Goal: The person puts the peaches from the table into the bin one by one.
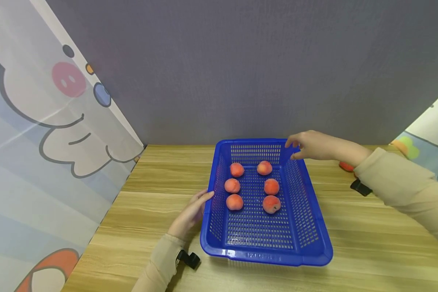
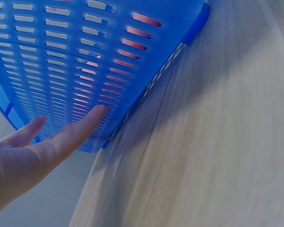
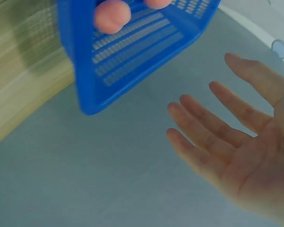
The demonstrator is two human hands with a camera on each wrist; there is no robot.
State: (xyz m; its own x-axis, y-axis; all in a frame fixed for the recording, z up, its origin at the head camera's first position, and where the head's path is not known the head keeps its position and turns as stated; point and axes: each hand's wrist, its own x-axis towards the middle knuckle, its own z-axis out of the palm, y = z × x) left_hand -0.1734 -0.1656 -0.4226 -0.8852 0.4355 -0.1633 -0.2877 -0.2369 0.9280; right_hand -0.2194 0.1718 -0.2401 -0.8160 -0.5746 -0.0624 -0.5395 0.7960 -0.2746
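Note:
A blue plastic basket (image 1: 266,258) with slotted walls stands on the wooden table. Inside it lie several orange-red peaches, three in a column on the left, such as this peach (image 1: 232,185), and three on the right, with one peach (image 1: 271,204) nearest the front. My left hand (image 1: 190,213) is at the basket's left side, its fingers extended; in the left wrist view the left hand (image 2: 52,149) lies along the outer wall. Over the far right corner hovers my right hand (image 1: 312,146), empty, and its spread fingers show in the right wrist view.
A red object (image 1: 346,166) lies on the table to the right, partly hidden by the right forearm. Behind the table (image 1: 149,178) rises a grey panel (image 1: 241,73). Cartoon-printed sheets hang at left and right, the left sheet (image 1: 29,170) being larger in view.

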